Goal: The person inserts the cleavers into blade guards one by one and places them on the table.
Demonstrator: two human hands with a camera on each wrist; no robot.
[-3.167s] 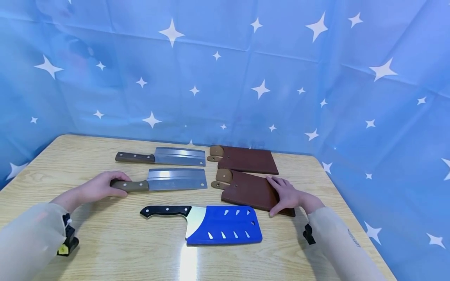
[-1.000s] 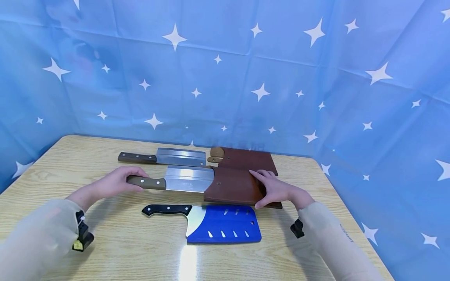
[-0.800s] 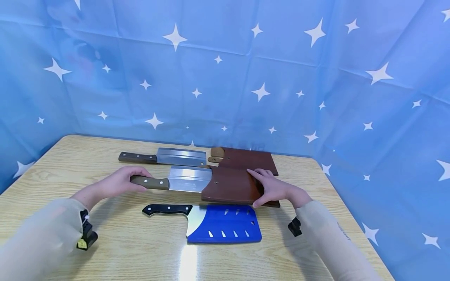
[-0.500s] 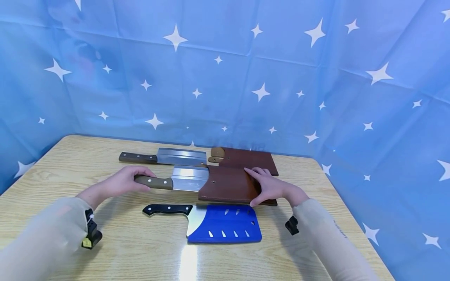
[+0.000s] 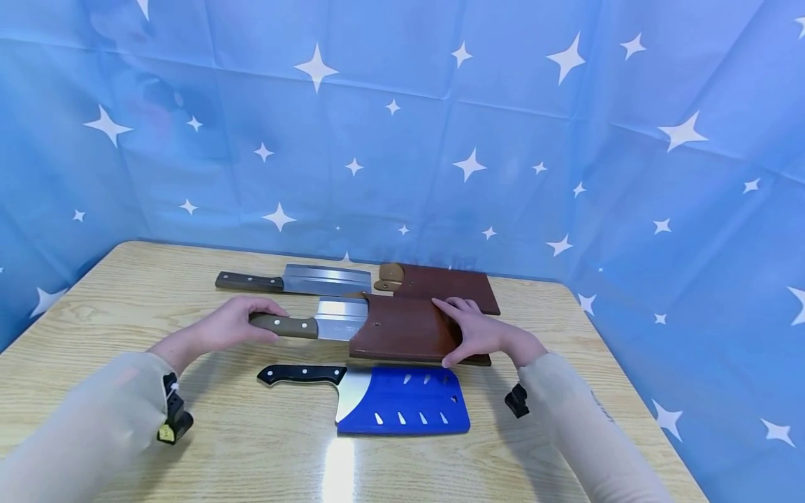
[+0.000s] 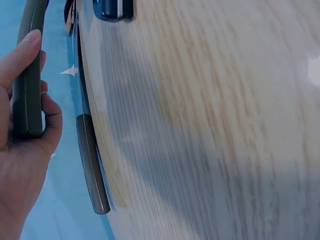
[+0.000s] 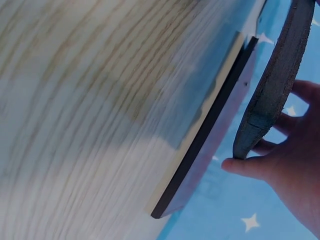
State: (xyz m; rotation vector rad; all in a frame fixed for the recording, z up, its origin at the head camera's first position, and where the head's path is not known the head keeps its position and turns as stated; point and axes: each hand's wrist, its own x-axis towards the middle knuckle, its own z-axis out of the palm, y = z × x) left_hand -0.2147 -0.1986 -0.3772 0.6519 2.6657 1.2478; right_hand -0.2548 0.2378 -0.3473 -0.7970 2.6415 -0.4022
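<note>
Left hand (image 5: 231, 325), grip wrapped round olive handle of cleaver (image 5: 314, 325), mid surface (image 5: 126, 293). Blade partly inside brown leather sheath (image 5: 402, 328). Right hand (image 5: 481, 334) clamps sheath's right end, thumb under near edge. Far: second cleaver (image 5: 295, 280), second sheath (image 5: 440, 281). Near: black-handled knife (image 5: 302, 374) in blue guard (image 5: 409, 411).

Three cleavers on the table: one (image 5: 339, 318) held by the left hand (image 5: 231, 325), one (image 5: 294, 281) beyond that hand, one black-handled (image 5: 308, 376) between the forearms. Two brown sheaths: one (image 5: 409, 328) in the right hand (image 5: 479, 334), another (image 5: 446, 283) just behind it. One blue guard (image 5: 409, 411).
</note>
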